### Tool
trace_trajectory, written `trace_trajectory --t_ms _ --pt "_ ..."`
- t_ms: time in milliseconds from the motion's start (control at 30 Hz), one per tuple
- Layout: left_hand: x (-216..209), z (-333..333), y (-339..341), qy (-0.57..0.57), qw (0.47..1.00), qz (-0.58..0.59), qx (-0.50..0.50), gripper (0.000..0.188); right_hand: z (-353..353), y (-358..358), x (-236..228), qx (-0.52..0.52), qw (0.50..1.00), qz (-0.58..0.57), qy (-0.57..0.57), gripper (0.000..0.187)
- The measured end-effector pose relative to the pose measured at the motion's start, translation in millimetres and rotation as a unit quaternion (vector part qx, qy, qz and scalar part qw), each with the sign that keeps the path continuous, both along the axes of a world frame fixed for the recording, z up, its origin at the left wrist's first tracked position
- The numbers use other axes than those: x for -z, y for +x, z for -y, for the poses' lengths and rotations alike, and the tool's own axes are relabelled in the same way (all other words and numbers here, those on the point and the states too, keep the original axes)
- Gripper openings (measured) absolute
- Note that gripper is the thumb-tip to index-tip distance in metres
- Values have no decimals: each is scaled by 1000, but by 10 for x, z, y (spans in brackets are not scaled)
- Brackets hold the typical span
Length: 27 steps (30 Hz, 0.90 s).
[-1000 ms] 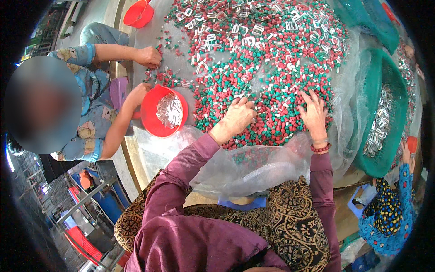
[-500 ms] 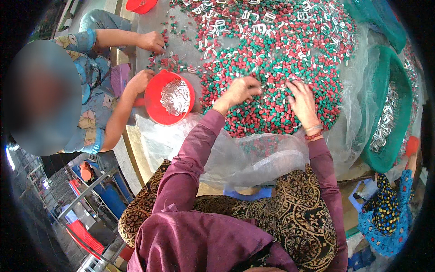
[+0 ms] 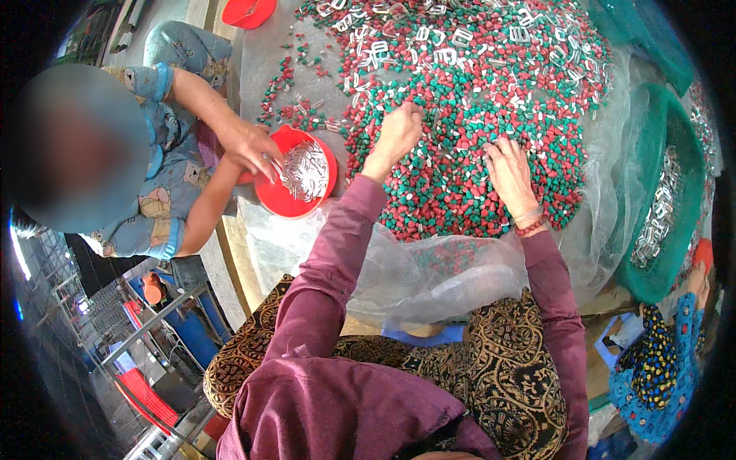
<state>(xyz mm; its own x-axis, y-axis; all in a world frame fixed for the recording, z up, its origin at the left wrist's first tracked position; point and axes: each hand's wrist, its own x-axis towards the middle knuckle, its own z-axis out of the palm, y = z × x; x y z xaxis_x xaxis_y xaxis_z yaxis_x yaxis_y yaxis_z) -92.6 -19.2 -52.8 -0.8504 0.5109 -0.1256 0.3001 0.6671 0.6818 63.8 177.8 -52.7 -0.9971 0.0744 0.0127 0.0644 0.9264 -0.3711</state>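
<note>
A wide heap of small red and green pieces (image 3: 452,192) with white bits among them lies before me on a pale sheet. My left hand (image 3: 398,138) is over the heap's left side, its fingers curled in and pressed together; whatever they may hold is hidden. My right hand (image 3: 509,175), with a beaded bracelet at the wrist, rests on the right part of the heap, fingers stretched and slightly apart. White loop-shaped pieces (image 3: 520,34) are scattered over the heap's far part.
At left a person's hand (image 3: 253,147) reaches into a red handled bowl (image 3: 328,180) of white slivers. A second red bowl (image 3: 249,11) sits far left. To the right stands a green basket (image 3: 685,207) holding white pieces. Translucent mesh cloth (image 3: 437,280) drapes along the near edge.
My left hand has moved away and slightly left, its fingers drawing together. The right hand has barely shifted. The other person's far hand has come from loose pieces to the red bowl.
</note>
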Motion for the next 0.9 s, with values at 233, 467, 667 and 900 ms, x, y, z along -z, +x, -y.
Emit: trace_trajectory --t_ms 233,467,667,900 --pt "251 -272 137 -85 971 -171 143 33 107 -23 -3 -25 996 22 88 18" --pt "-375 6 93 313 836 446 -58 28 22 64 69 -22 999 -14 43 18" --pt "-312 133 302 295 766 570 -40 21 -123 166 -33 279 839 -8 -468 17" --pt "105 56 436 -76 982 -25 171 23 -276 396 -105 245 829 -85 -495 7"
